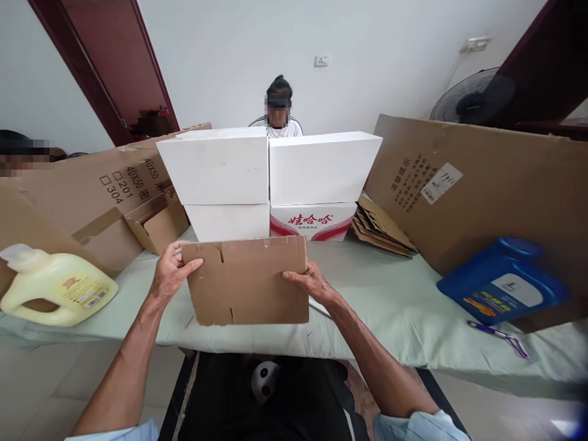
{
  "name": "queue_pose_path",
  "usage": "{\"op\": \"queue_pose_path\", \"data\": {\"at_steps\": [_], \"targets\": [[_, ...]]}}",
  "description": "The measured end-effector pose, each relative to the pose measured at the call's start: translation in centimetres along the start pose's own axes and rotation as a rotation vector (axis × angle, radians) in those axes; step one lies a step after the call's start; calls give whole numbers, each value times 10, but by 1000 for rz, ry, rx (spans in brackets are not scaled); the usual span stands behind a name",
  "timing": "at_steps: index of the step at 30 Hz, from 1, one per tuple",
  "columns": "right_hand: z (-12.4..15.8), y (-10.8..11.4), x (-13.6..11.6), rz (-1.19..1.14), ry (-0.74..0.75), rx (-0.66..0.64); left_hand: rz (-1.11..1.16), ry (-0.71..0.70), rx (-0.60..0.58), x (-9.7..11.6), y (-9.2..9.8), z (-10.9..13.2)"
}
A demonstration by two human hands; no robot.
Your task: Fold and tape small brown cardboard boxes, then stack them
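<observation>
Cardboard piece: a flat brown rectangle point(248, 285) in the middle of the scene, held between the two hands at the near side of the counter point(376, 318). Its long axis runs left to right and its broad face is toward the wearer. Whether its lower edge touches the cloth, I cannot tell.
Slits: two short cuts in its left part, one from the far edge and one from the near edge, roughly in line.
Left hand: pinches the left edge close to the far corner point(172, 269), thumb on the facing side, fingers curled at the edge and partly hidden.
Right hand: grips the right edge point(312, 283), slightly nearer the wearer than the left hand's grip; the thumb lies flat across the face, pointing left, and the fingers are hidden behind.
Nearness: each hand is on its own short end, so neither is closer to the piece; the slits sit nearer the left hand.
White boxes: a stacked block point(215, 171) just beyond the piece; the lower right box has red printing point(312, 220).
Right side: folded cardboard point(381, 229), a blue bottle point(509, 282) and a purple-handled tool point(498, 337).
Left side: a pale yellow jug point(64, 288) and a small open carton point(158, 223).
Far side: a person in white point(291, 128) behind the boxes.
</observation>
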State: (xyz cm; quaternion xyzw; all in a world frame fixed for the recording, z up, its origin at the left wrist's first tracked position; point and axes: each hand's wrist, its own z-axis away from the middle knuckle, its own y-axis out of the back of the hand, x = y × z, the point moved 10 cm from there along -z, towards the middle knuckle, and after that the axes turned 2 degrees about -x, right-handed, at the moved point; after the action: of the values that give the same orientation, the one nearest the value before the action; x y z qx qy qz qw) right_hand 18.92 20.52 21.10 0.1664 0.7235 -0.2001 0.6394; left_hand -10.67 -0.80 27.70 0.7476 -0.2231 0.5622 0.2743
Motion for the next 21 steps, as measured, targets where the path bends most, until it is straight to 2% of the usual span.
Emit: {"op": "queue_pose_path", "data": {"at_steps": [3,7,10,13,17,19,21], "targets": [[19,-3,-1,-16,-30,-13,89,141,-128,-15,-18,8],[57,-9,7,56,-81,-47,93,187,-24,-43,-12,14],[89,14,-1,145,-69,39,-65,180,-99,-67,-24,2],[132,68,-39,254,5,241,-296,152,-145,-87,-37,-6],[192,172,-115,436,190,691,-525,136,-243,-119,-60,5],[206,220,-142,568,229,891,-556,118,-282,-138,-74,16],[203,262,-156,721,193,1038,-551,89,-300,-159,-88,27]]}}
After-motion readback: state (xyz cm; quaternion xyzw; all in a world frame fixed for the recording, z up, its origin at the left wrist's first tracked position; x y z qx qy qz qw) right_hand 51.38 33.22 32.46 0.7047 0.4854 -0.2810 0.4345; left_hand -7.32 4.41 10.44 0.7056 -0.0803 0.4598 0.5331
